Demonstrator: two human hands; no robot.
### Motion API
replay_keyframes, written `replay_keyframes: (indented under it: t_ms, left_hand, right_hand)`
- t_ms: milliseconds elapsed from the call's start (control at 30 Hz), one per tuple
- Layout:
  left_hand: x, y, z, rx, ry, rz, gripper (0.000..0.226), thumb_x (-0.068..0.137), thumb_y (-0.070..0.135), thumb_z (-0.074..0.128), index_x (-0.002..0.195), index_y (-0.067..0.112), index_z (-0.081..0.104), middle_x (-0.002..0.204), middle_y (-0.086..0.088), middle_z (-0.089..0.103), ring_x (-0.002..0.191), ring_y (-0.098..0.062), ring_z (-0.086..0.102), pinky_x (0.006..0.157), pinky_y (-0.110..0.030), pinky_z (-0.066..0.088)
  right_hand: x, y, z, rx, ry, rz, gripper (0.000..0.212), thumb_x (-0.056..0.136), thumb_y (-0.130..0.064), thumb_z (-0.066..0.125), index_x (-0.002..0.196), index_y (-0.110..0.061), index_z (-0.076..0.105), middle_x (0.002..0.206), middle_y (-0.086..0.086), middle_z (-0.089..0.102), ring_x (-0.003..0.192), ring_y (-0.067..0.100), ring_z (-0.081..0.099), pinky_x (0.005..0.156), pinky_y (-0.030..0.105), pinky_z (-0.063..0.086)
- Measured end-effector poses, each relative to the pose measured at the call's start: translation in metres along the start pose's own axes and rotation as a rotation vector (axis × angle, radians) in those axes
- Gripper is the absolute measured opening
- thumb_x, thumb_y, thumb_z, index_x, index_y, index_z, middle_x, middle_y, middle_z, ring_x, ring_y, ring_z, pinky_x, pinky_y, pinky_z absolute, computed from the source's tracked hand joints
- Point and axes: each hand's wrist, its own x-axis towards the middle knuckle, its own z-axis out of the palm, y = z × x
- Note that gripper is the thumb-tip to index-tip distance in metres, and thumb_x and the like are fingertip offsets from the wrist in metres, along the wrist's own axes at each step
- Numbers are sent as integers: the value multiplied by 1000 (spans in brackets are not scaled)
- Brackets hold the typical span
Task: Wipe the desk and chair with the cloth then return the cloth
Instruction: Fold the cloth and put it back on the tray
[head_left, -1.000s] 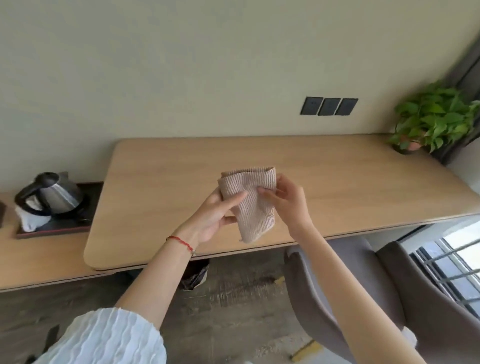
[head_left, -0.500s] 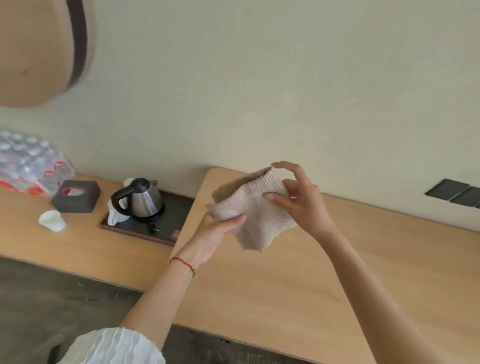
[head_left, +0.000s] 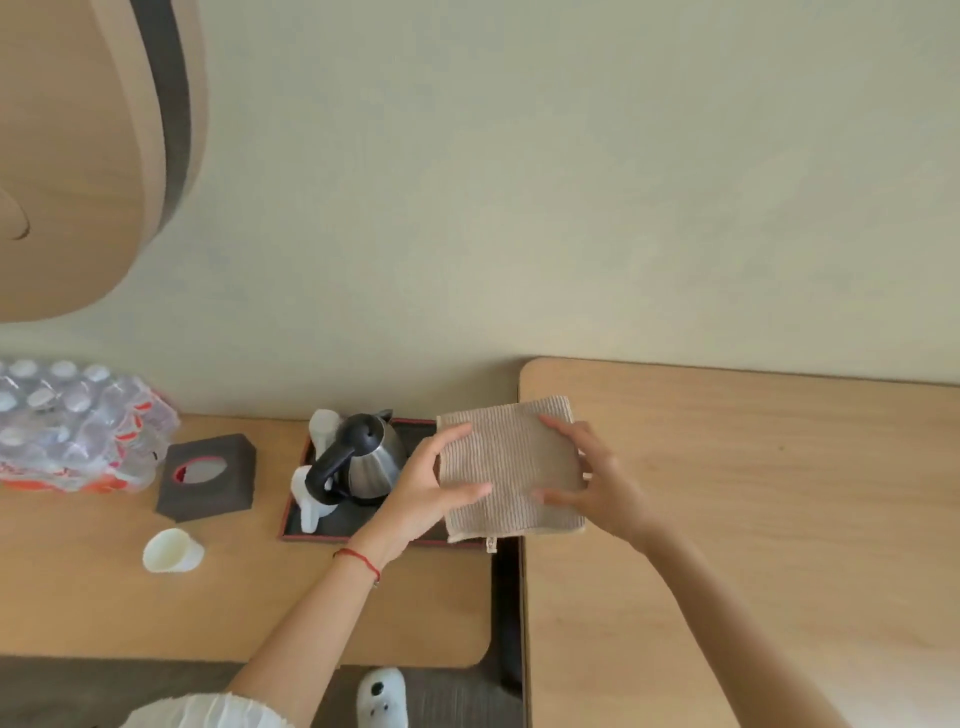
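Observation:
A beige ribbed cloth (head_left: 511, 467), folded into a flat square, is held between both hands above the left edge of the wooden desk (head_left: 753, 519). My left hand (head_left: 431, 488) grips its left side with thumb and fingers. On the cloth's right side my right hand (head_left: 597, 483) does the same. The cloth partly overhangs the dark tray to the left. The chair is out of view.
A lower wooden counter (head_left: 234, 597) on the left carries a black tray (head_left: 353, 519) with a steel kettle (head_left: 363, 457), a dark tissue box (head_left: 208, 475), a white cup (head_left: 171, 551) and a pack of water bottles (head_left: 72, 426). A wooden panel (head_left: 78, 156) hangs at top left.
The view has swung left from the desk's middle to its left end. The cloth went from hanging loosely to a flat folded square, now lower and over the desk's left edge.

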Motion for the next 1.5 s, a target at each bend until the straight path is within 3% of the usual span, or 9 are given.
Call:
replay_keyframes:
  t_ms: [133,267,367,500,633,767,1067,1267,1500]
  left_hand:
    - [26,-29,-49,320,-78,31,75,80,11,70,142,21,28,145,1,30,135,-8,24,108,-23,16]
    - [64,-73,-73,535,-139,-32,69,91,27,56,146,19,16,145,-6,30,134,-21,34,106,-30,30]
    - [90,-121,-74,730,-139,-77,59,96,24,43,147,20,14,138,-7,36,93,-25,60,79,-37,53]
    - [121,-199,-66,927,-244,-141,67,94,11,43,148,17,4,141,-9,29,65,-25,55,64,-36,48]
    - [162,-249,-49,1065,-227,-146,76,90,1,41,147,14,-7,145,-10,21,81,-26,61,64,-35,48]
    - [202,-280,-30,1289,-221,-75,69,92,-4,35,143,-1,-11,154,-23,9,124,-28,49,94,-30,48]
    - [237,-323,-11,1386,-123,-144,54,92,-7,27,142,-6,7,154,-26,10,117,-24,50,86,-28,51]
    - [231,-321,-15,1851,-148,188,59,95,16,38,142,-6,8,155,-25,0,143,-37,9,116,-43,16]
    - [229,-312,-17,1898,-348,-14,55,98,21,30,140,-10,15,150,-31,18,140,-45,13,117,-51,8]
  right_hand:
    - [34,11,62,-73,-47,104,91,74,-8,76,147,-22,25,133,10,39,116,32,48,94,47,49]
    - [78,33,113,-283,-31,228,90,79,-10,65,149,-29,12,148,-1,26,121,27,48,95,42,49]
    - [101,61,155,-266,-60,370,79,83,-8,56,149,-25,14,145,0,29,115,25,51,89,38,53]
    - [123,118,211,-229,-61,518,73,89,-5,51,148,-26,15,154,2,19,117,24,51,89,37,51]
    - [148,170,237,-199,47,571,53,96,-20,47,144,-24,26,148,2,35,123,17,48,101,33,43]
    - [185,210,249,-272,172,509,57,95,-15,46,146,-25,22,146,0,35,122,19,48,99,36,47]
    - [214,250,271,-686,-22,446,76,88,-4,56,148,-13,9,146,15,26,113,30,47,96,37,46]
    - [224,251,264,-1054,-111,300,82,86,-12,59,147,-2,5,159,20,-1,145,35,8,121,43,15]
    - [217,254,265,-1268,-360,375,77,97,-22,41,146,-8,-16,158,12,-18,145,31,-20,116,45,-13]
